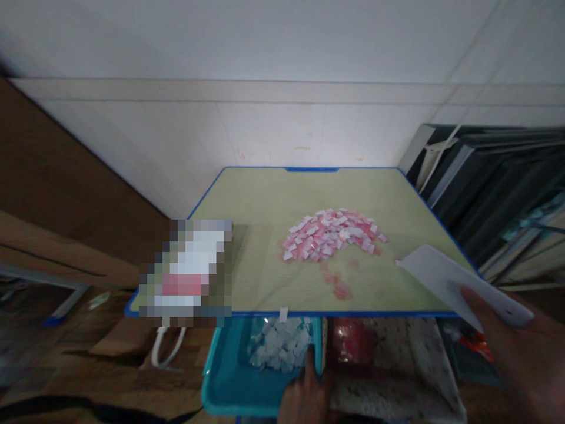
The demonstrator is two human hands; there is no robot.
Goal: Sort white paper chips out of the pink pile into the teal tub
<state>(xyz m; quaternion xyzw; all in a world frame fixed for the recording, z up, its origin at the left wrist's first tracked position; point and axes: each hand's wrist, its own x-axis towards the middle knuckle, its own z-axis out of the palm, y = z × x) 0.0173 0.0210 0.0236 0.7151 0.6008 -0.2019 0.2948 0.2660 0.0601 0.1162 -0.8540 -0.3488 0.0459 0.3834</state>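
My right hand, blurred at the right, is closed on a white plastic scraper. Its broad blade hovers by the board's right side, with a small pale piece at its tip. A heap of small pink and white square pieces lies on the pale yellow, blue-edged board. Below the front edge, my left hand is over the right front of a teal basin, index finger stretched out and other fingers partly hidden. White flakes lie in the basin beside that finger.
A pixelated object covers the board's left side. One white piece sits on the front edge. Beneath are a red mass and a stained tray. Dark panels lean at right; a white wall stands behind.
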